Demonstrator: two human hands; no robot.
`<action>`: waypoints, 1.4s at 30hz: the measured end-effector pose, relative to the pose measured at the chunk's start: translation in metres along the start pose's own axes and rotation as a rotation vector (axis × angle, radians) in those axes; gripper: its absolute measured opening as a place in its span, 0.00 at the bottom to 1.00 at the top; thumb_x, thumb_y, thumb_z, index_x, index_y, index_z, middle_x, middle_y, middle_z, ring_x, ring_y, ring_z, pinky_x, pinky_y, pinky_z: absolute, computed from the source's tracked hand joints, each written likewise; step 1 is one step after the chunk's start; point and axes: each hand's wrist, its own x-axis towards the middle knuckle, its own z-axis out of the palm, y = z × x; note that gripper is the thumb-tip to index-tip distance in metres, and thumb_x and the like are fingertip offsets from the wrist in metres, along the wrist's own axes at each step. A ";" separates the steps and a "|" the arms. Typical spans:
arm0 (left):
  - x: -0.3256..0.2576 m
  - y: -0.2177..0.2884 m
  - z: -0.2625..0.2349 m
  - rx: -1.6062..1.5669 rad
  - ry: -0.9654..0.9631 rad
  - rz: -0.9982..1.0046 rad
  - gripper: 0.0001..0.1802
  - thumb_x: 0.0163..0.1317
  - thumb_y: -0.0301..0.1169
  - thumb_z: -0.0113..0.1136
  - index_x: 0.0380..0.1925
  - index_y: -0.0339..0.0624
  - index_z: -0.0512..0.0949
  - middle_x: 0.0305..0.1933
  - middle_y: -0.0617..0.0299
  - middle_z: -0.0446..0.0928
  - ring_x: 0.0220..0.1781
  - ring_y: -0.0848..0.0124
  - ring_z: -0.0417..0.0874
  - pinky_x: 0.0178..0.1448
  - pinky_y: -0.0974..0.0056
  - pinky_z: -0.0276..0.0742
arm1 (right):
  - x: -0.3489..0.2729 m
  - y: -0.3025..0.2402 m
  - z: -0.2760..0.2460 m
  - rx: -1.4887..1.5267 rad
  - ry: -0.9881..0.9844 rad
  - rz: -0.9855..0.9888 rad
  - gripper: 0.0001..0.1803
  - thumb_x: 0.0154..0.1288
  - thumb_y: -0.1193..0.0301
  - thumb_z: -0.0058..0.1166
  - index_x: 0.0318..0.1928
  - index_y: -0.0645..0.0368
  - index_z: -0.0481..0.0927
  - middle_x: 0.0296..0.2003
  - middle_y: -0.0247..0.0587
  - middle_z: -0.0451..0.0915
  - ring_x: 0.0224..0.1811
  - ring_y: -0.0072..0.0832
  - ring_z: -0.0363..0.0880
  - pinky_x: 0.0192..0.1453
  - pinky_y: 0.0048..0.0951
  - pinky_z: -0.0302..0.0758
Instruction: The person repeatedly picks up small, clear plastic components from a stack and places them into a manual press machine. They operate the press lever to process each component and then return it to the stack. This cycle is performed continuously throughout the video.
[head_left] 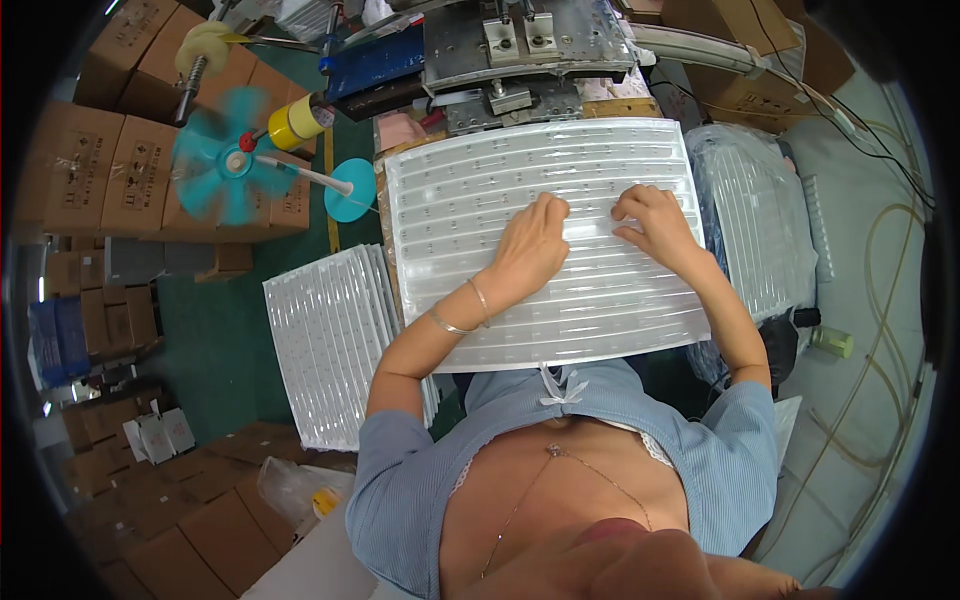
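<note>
Holds left hand [533, 243] curled and, farther right, the right hand [657, 222] bent, slightly spread, over a white ribbed tray [620, 310]; cannot tell whether pinching anything.

We see a wooden bench [625, 108] that carries a wide white ribbed panel [600, 300] near us and a metal machine [455, 62] at its far side.
</note>
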 end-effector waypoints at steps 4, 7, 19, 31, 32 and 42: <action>0.012 0.010 0.026 -0.004 0.027 0.098 0.16 0.47 0.18 0.52 0.39 0.38 0.70 0.35 0.54 0.68 0.37 0.59 0.72 0.42 0.58 0.68 | 0.009 0.021 -0.007 0.315 0.126 0.236 0.10 0.53 0.74 0.60 0.34 0.60 0.72 0.33 0.37 0.75 0.36 0.30 0.76 0.41 0.29 0.72; 0.018 0.008 0.033 0.141 0.036 0.223 0.12 0.49 0.18 0.51 0.36 0.40 0.71 0.34 0.57 0.69 0.38 0.62 0.72 0.48 0.58 0.65 | 0.010 0.036 -0.010 0.448 0.245 0.435 0.10 0.58 0.72 0.57 0.36 0.61 0.71 0.33 0.35 0.76 0.34 0.25 0.76 0.38 0.26 0.73; 0.006 -0.015 0.006 0.132 -0.029 0.023 0.12 0.55 0.29 0.57 0.41 0.46 0.76 0.35 0.61 0.74 0.40 0.65 0.73 0.49 0.59 0.62 | 0.026 0.044 -0.019 0.801 0.381 0.526 0.15 0.63 0.69 0.52 0.48 0.62 0.75 0.42 0.36 0.78 0.41 0.22 0.78 0.42 0.23 0.76; 0.160 -0.068 -0.078 0.566 0.756 -0.071 0.20 0.58 0.47 0.54 0.48 0.53 0.77 0.41 0.58 0.75 0.46 0.59 0.71 0.52 0.53 0.58 | 0.090 0.014 -0.042 0.298 0.671 0.285 0.12 0.58 0.68 0.57 0.41 0.61 0.78 0.38 0.38 0.81 0.41 0.28 0.79 0.46 0.31 0.72; 0.177 -0.080 -0.081 0.584 0.683 -0.074 0.20 0.58 0.48 0.54 0.47 0.53 0.78 0.40 0.58 0.75 0.46 0.59 0.71 0.51 0.52 0.58 | 0.105 0.016 -0.039 0.196 0.699 0.222 0.12 0.58 0.67 0.57 0.41 0.59 0.79 0.39 0.38 0.81 0.40 0.30 0.79 0.46 0.33 0.72; 0.121 -0.051 -0.081 0.255 0.735 -0.094 0.14 0.54 0.34 0.61 0.43 0.49 0.78 0.25 0.68 0.75 0.30 0.71 0.72 0.45 0.63 0.60 | 0.247 -0.005 -0.022 -0.407 0.824 -0.016 0.08 0.52 0.62 0.59 0.32 0.47 0.80 0.30 0.30 0.81 0.39 0.31 0.75 0.48 0.39 0.60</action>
